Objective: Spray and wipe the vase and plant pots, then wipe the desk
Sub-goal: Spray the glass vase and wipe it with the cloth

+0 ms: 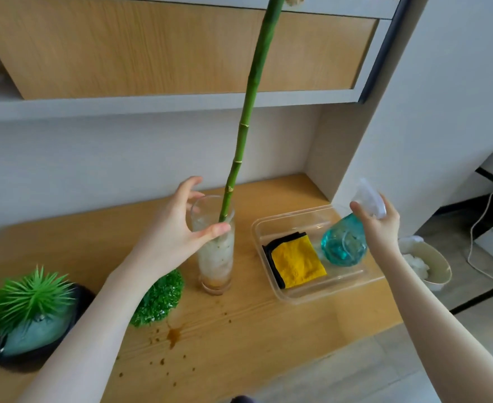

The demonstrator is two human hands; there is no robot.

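Note:
A tall glass vase (216, 257) stands on the wooden desk (254, 330) with a long green bamboo stalk (246, 117) rising out of it. My left hand (178, 225) wraps around the vase's upper part, thumb on the front, fingers behind the rim. My right hand (380, 225) holds a teal spray bottle (342, 242) by its clear trigger head, above the plastic tray. A potted spiky green plant (30, 312) in a teal pot on a dark saucer sits at the left. A second leafy green plant (159, 298) lies partly hidden under my left forearm.
A clear plastic tray (312, 295) at the right holds a folded yellow and black cloth (296, 263). Brown stains and drops (174, 335) mark the desk's front. A bin with white paper (425, 266) stands on the floor at right, near cables. Shelves hang overhead.

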